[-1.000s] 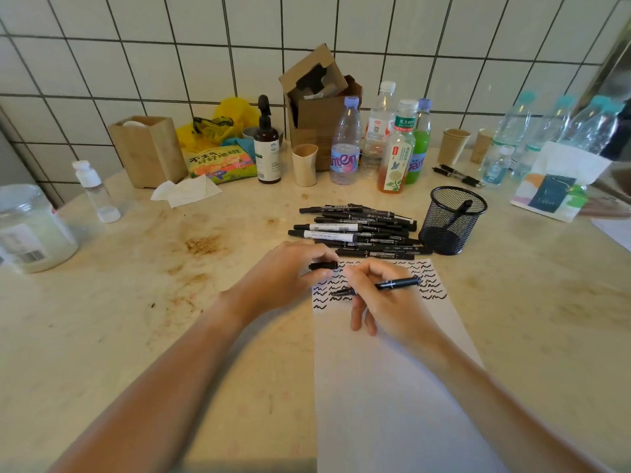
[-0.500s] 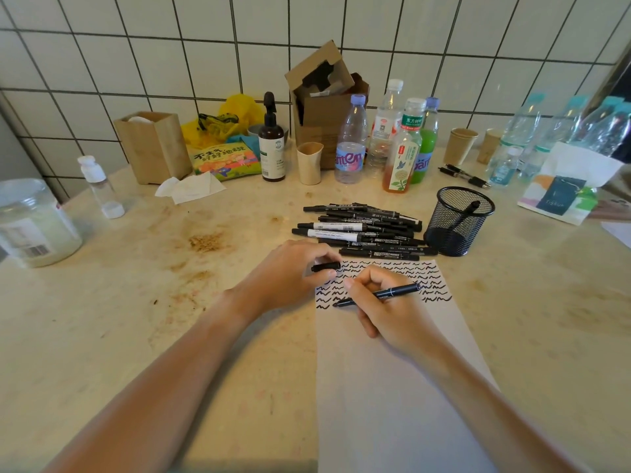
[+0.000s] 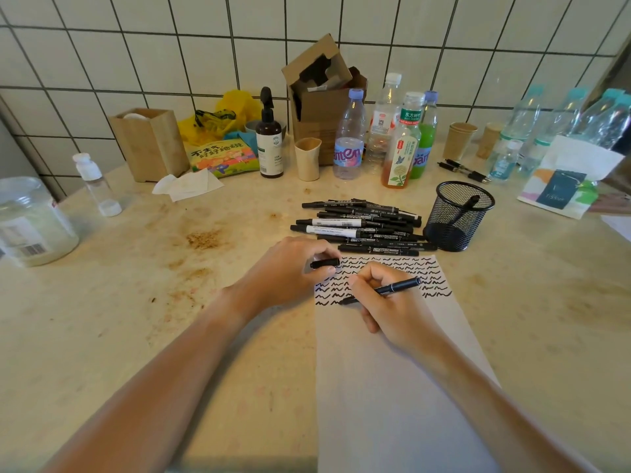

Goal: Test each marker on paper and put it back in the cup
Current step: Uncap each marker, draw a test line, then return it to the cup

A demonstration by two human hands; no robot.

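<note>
1. Marker (image 3: 386,289) sits in my right hand (image 3: 392,302), fingers curled round its barrel in a writing grip, tip down on the paper (image 3: 392,387) at the lowest row of black squiggles (image 3: 433,278).
2. My left hand (image 3: 290,271) pinches the black cap (image 3: 325,263) at the paper's top left corner.
3. Just beyond the paper, I see a pile of markers (image 3: 358,227) lying on the bench (image 3: 136,319).
4. Right of the pile stands the black mesh cup (image 3: 457,216), one marker inside it.
</note>
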